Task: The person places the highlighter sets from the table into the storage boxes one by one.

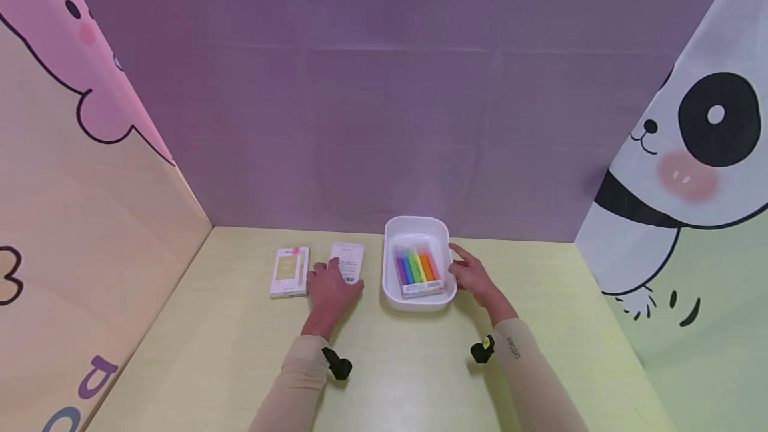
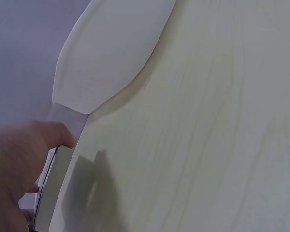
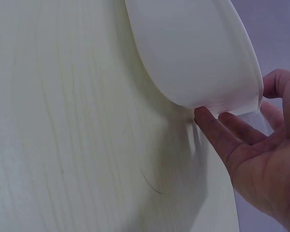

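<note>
A small white box with fine print and a barcode [image 1: 351, 260] lies on the table, partly under my left hand [image 1: 334, 290]. In the left wrist view the thumb is at one corner of the box's near end [image 2: 55, 188] and fingertips show at the other side, so the hand grips it across. My right hand [image 1: 474, 277] touches the right side of a white plastic tray [image 1: 418, 307], its fingers spread along the wall and rim in the right wrist view. Inside the tray lies a clear pack of coloured markers [image 1: 418, 269].
Left of my left hand lies another flat white box with a beige panel [image 1: 290, 272]. The purple backdrop [image 1: 384, 119] rises behind the table [image 1: 396, 379]. Printed side panels with cartoon figures stand to the left and right.
</note>
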### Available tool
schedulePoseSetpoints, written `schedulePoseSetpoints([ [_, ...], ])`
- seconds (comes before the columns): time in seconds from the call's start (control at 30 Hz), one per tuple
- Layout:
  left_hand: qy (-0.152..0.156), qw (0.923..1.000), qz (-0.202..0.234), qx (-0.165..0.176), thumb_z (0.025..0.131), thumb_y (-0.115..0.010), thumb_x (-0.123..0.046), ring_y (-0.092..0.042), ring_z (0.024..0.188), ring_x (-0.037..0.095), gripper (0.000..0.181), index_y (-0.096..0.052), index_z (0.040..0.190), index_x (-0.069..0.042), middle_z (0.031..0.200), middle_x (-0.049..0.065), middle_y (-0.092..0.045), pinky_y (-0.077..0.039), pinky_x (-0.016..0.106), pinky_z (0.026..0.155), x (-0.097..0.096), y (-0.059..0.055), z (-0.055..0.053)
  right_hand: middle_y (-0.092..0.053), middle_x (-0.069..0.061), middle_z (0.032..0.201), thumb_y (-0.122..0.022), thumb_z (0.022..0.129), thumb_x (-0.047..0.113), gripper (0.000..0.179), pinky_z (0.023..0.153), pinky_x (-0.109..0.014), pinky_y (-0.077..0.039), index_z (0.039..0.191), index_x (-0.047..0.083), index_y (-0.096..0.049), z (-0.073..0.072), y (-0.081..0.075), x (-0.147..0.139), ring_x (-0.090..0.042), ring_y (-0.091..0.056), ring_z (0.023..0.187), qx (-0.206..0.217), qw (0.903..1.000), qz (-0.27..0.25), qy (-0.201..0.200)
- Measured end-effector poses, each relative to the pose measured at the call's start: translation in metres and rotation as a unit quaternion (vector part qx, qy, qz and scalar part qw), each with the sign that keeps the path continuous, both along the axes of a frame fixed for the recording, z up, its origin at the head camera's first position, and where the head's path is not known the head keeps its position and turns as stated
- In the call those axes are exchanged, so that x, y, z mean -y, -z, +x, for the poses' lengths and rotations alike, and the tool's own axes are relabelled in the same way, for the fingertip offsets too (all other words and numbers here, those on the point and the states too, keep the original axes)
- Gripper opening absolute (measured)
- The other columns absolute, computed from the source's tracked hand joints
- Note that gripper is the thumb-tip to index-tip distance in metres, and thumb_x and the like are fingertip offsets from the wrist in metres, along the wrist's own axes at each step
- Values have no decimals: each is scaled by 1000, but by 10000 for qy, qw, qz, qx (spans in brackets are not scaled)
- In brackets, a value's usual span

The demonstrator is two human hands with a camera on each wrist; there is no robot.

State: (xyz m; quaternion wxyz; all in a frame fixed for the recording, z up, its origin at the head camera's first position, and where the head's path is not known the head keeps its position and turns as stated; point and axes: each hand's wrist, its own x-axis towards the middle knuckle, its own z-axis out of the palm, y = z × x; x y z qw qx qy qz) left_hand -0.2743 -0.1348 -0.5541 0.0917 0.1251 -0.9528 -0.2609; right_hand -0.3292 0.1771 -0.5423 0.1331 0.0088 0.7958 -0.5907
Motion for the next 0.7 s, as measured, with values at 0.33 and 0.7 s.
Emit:
schedulePoseSetpoints([
  [0.33, -74, 9997, -65, -229, 70, -74, -45, -42, 107, 45, 80, -52, 132, 0, 119, 29, -47, -38, 53, 87, -3, -5, 0, -45, -24, 141, -49, 92, 11, 64, 82, -42, -54, 153, 22, -33, 3, 2, -2, -37, -54, 116, -82, 10000, 13, 3],
  [0.7, -92, 9995, -91, -297, 71, -73, -45, -43, 105, 45, 76, -53, 129, 0, 116, 29, -48, -40, 52, 86, -7, -12, 1, -43, -23, 143, -49, 94, 13, 62, 84, -43, -53, 153, 24, -32, 2, 0, 1, -37, -52, 118, 3, 9999, 120, 53],
])
